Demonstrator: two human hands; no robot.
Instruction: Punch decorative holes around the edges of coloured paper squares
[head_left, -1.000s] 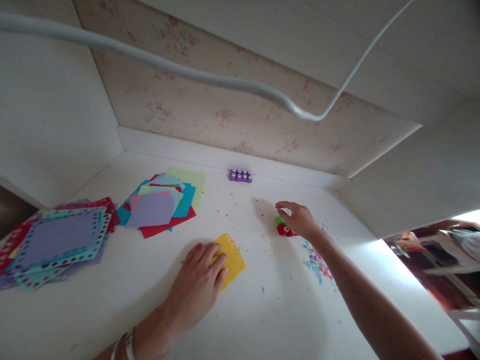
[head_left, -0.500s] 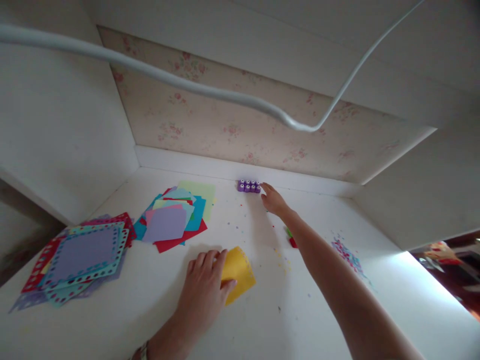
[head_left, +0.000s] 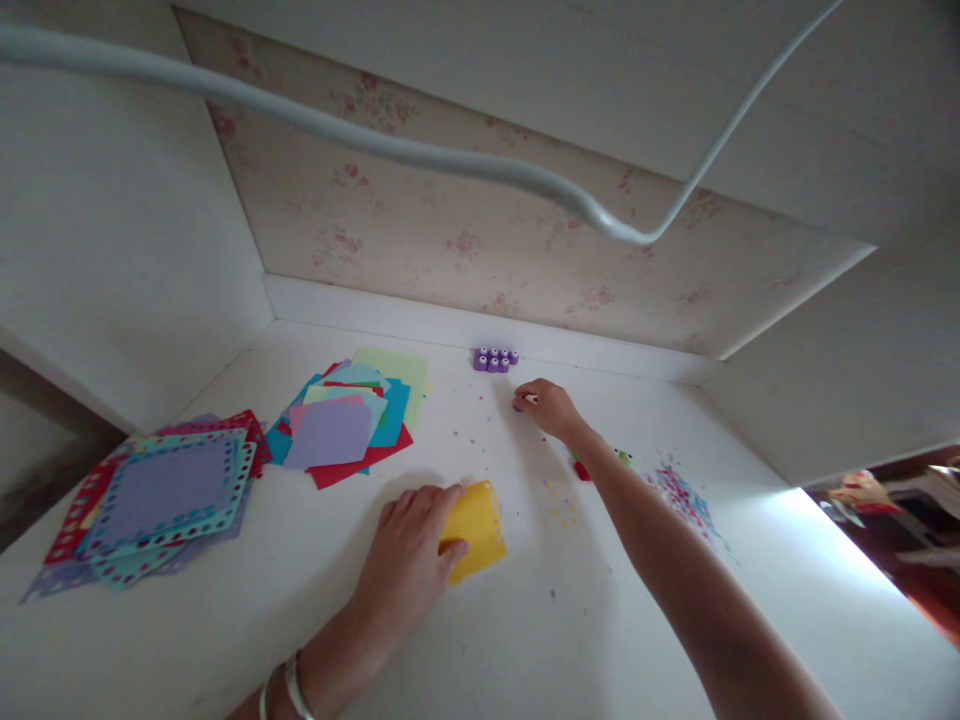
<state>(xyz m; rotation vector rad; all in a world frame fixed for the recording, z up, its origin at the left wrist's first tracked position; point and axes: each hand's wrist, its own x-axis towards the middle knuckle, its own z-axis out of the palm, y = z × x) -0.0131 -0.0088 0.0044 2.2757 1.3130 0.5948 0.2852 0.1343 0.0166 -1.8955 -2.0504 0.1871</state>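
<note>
Out came one purple block [head_left: 517,406], pinched in the right hand [head_left: 550,409]!
Left hand [head_left: 406,548] gripped the yellow paper [head_left: 480,532]; the block was beyond it, rightward.

One head-worn view — close above, facing forward and down across the white tabletop [head_left: 517,620].

Pretty sure we're in somebody's home: flowery wallpaper [head_left: 457,225] behind a boxed-in white desk [head_left: 487,650], plus some blurry clutter [head_left: 860,490] off to our right.
</note>
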